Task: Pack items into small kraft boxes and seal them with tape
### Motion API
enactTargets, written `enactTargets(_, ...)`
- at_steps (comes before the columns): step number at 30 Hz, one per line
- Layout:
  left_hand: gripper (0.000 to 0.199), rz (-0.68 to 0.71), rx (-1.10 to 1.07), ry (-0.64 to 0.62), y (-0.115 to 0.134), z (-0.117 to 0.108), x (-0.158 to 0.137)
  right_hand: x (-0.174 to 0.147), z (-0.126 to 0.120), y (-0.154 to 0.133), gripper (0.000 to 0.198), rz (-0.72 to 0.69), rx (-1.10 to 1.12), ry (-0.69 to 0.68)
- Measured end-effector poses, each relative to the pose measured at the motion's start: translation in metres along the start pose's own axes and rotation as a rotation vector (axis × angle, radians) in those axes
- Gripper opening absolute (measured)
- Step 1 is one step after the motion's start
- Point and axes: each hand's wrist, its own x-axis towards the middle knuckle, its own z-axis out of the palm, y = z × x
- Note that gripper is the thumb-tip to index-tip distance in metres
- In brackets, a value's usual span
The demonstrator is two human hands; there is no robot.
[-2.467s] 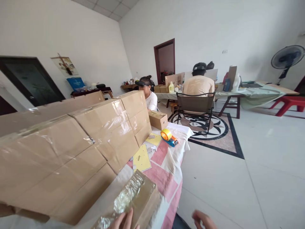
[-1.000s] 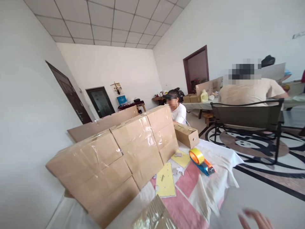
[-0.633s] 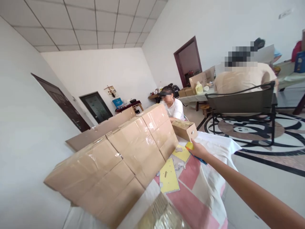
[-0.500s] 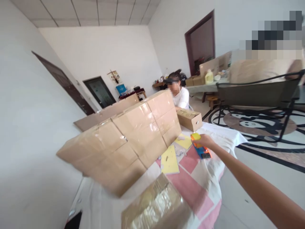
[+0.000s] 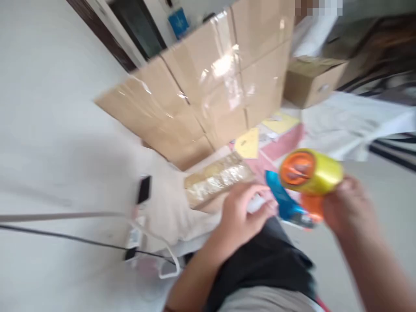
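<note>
A tape dispenser [image 5: 282,200] with a blue and orange body and a yellow roll of tape is in my right hand [image 5: 347,208], held up over my lap at the table's edge. The roll's orange hub faces left. Blur hides the exact grip of the fingers. My left hand [image 5: 243,208] is just left of the dispenser, its thumb and fingers apart and slightly curled, with nothing visible held. Right by its fingertips is a taped cardboard box [image 5: 217,180], lying on the cloth-covered table.
A large cardboard panel [image 5: 208,86] with clear tape stands across the table. Yellow paper pieces [image 5: 247,144] lie beside it on the pink-and-white cloth. Another cardboard box [image 5: 313,82] is at the far right, near a person's white sleeve [image 5: 315,32]. A cable [image 5: 65,234] runs along the left.
My right hand has brought the tape dispenser from the table's far right side back close to me. My left hand has come into view. The camera has tilted downward.
</note>
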Motion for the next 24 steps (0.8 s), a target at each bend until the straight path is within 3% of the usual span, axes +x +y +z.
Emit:
enactTargets(3,0.027,0.024,0.089,-0.08,0.003,0.02,0.011,-0.033,0.022,-0.002,0.043,-0.088,-0.061,-0.003)
enactTargets(9,0.024,-0.097,-0.025,0.016,-0.009,0.061,-0.015,-0.05,0.007,-0.004,0.058,-0.143,-0.294,-0.09)
enactTargets(12,0.024,-0.055,-0.079,-0.017,-0.008,0.068,-0.022,-0.046,0.001,-0.005,0.056,-0.2,-0.347,-0.163)
enactTargets(17,0.029,-0.039,-0.213,-0.06,-0.009,0.084,-0.028,-0.029,-0.007,0.018,0.062,-0.247,-0.424,-0.201)
enactTargets(19,0.034,-0.075,-0.277,0.012,-0.012,0.093,-0.031,-0.024,-0.011,0.027,0.063,-0.287,-0.489,-0.169)
enactTargets(22,0.038,-0.095,-0.297,0.157,-0.016,0.101,-0.034,-0.017,-0.016,0.034,0.055,-0.455,-0.64,-0.127)
enactTargets(24,0.04,-0.102,-0.309,0.163,-0.016,0.104,-0.038,-0.009,-0.017,0.03,0.051,-0.532,-0.669,-0.075)
